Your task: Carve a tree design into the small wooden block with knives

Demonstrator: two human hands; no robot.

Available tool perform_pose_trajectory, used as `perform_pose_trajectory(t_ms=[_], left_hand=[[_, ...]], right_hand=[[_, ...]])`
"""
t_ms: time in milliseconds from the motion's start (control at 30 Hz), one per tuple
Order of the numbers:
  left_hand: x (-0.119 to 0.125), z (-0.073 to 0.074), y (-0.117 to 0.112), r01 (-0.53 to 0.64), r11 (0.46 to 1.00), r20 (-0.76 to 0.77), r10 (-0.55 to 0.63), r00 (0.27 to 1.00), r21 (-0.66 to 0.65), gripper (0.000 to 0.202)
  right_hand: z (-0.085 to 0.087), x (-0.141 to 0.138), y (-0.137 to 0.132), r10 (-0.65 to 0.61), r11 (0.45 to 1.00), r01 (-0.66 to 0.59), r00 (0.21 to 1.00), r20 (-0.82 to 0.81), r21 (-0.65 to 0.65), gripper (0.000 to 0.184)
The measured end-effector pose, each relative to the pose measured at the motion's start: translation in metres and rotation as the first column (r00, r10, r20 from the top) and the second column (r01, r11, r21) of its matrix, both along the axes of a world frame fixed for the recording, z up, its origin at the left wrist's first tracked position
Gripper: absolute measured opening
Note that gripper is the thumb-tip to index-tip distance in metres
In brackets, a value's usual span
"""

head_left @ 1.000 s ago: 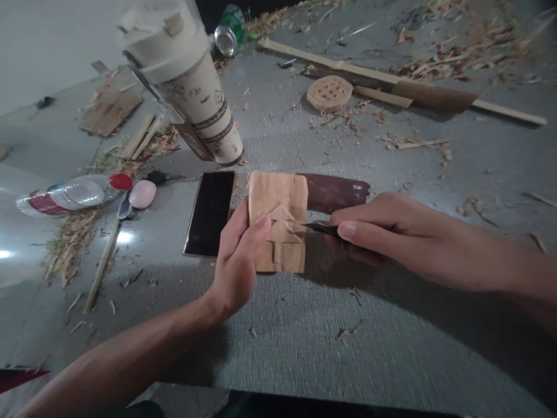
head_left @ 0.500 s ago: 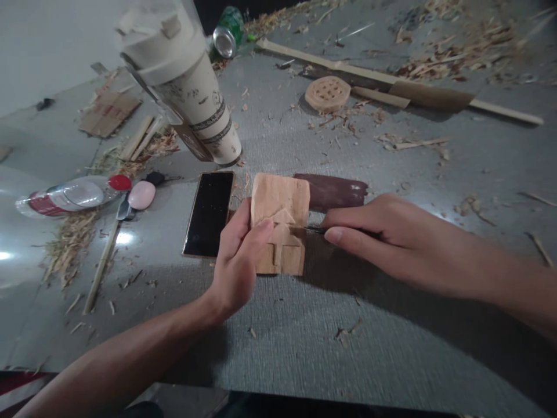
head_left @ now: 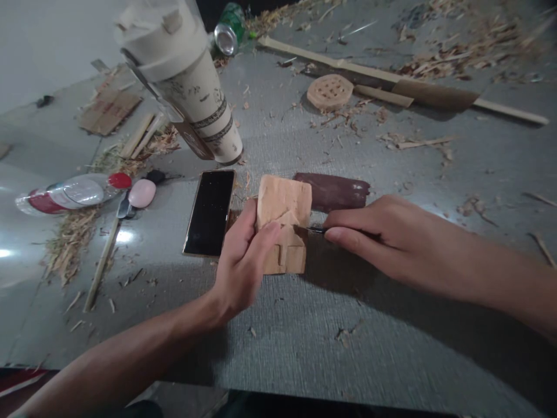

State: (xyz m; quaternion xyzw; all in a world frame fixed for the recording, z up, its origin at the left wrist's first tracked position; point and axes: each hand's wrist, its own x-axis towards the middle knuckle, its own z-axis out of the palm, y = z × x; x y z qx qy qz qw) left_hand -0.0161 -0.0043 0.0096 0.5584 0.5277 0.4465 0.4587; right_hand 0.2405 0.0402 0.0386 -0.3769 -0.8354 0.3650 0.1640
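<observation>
My left hand (head_left: 241, 258) grips a pale wooden block (head_left: 285, 194) by its left side, with the thumb lying across the front. Cut lines and a raised, house-like shape are carved into the lower half of the block. My right hand (head_left: 365, 232) is closed around a thin carving knife (head_left: 317, 230), its handle mostly hidden in the fingers. The blade's tip is at the block's right side, by the carved peak. Behind the block and my right fingers lies a dark brown flat piece (head_left: 333, 191). A black phone (head_left: 209, 212) rests just left of my left hand.
A tall patterned cup (head_left: 204, 98) stands behind the phone. Farther back are a green can (head_left: 230, 29), a carved wooden disc (head_left: 331, 92) and a long wooden strip (head_left: 322, 55). A plastic bottle (head_left: 73, 194) lies at left. Wood shavings (head_left: 474, 49) litter the table.
The block and my left hand have shifted slightly right, and the block is turned a little. The knife tip stays at its right side, held in my right hand.
</observation>
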Motion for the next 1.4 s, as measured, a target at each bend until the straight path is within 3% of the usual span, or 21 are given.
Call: perform_pose_trajectory(t_ms=[133, 400, 633, 767, 1067, 1400], left_hand=[[0.0, -0.001, -0.001, 0.02, 1.0, 0.007, -0.02, 1.0, -0.008, 0.018], [-0.002, 0.003, -0.001, 0.078, 0.997, 0.024, -0.077, 0.997, -0.014, 0.016], [-0.002, 0.006, 0.001, 0.114, 0.992, 0.039, -0.112, 0.993, -0.052, 0.02], [-0.003, 0.005, 0.001, 0.125, 0.992, 0.057, -0.123, 0.991, -0.032, 0.02], [-0.003, 0.002, -0.001, 0.029, 0.996, 0.095, -0.021, 0.995, -0.078, 0.027], [-0.004, -0.01, 0.0, -0.018, 0.997, 0.175, 0.031, 0.984, -0.077, 0.031]], right_hand=[[0.003, 0.001, -0.001, -0.006, 0.989, 0.008, 1.0, 0.013, -0.146, 0.061], [0.013, 0.001, -0.002, -0.01, 0.918, 0.015, 1.0, 0.016, -0.397, 0.077], [0.008, 0.008, 0.007, 0.03, 0.762, -0.057, 0.998, -0.053, -0.645, 0.069], [-0.002, 0.012, 0.009, 0.062, 0.698, -0.124, 0.992, -0.113, -0.706, 0.063], [0.001, 0.01, 0.009, 0.047, 0.74, -0.099, 0.994, -0.095, -0.665, 0.069], [0.012, 0.004, 0.004, 0.009, 0.855, -0.029, 0.999, -0.041, -0.517, 0.068]])
